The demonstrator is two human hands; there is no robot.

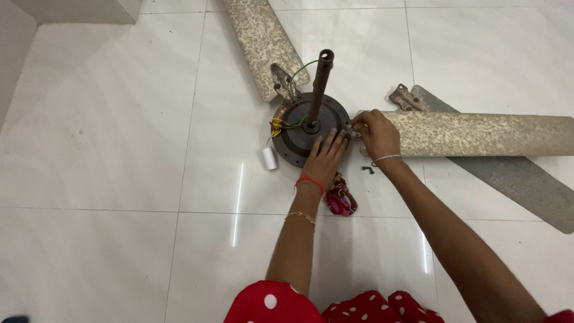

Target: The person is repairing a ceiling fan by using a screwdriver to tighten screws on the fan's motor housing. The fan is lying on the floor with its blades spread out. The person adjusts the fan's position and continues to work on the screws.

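Note:
A dark round ceiling fan motor [297, 133] lies on the white tiled floor with its rusty down rod [320, 84] standing up. My left hand [326, 157] rests flat on the motor's near edge, fingers spread. My right hand [375, 131] pinches at the bracket where a dirty beige blade [478, 134] meets the motor; what its fingers hold is too small to tell. Another beige blade [263, 42] is attached at the back. Green, yellow and red wires [281, 124] trail from the motor to a small white capacitor [269, 158].
A loose grey blade [514, 179] with a rusty bracket [405, 98] lies under the right blade. A pink and red cloth bundle [341, 197] and a small metal piece [368, 170] lie near my wrists. A wall corner [66, 12] stands at top left.

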